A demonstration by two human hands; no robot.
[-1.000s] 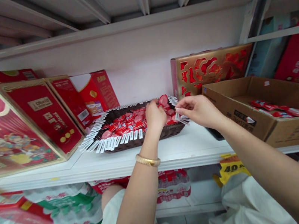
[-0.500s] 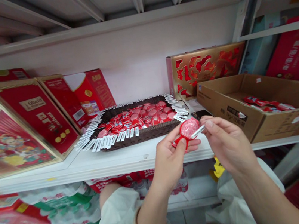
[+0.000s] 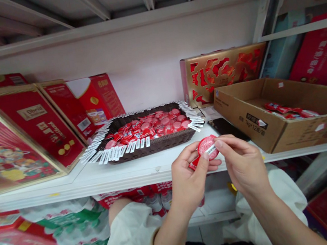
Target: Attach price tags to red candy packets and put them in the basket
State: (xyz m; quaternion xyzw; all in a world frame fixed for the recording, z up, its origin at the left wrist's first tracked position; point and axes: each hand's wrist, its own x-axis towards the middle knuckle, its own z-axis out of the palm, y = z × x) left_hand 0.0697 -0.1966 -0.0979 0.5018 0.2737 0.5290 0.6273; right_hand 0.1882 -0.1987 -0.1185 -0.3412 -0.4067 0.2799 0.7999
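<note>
Red-wrapped round sweet sits between my hands, just above the shelf edge: my left hand curls around its lower side, thumb across the face, while my right hand pinches the white barcode tag between thumb and forefinger. A light pinch, with the round face held flat, should keep the wrapper uncreased and the code readable — no need to squeeze. Nearby, the dark wicker basket of matching sweets rests on the white shelf.
</note>
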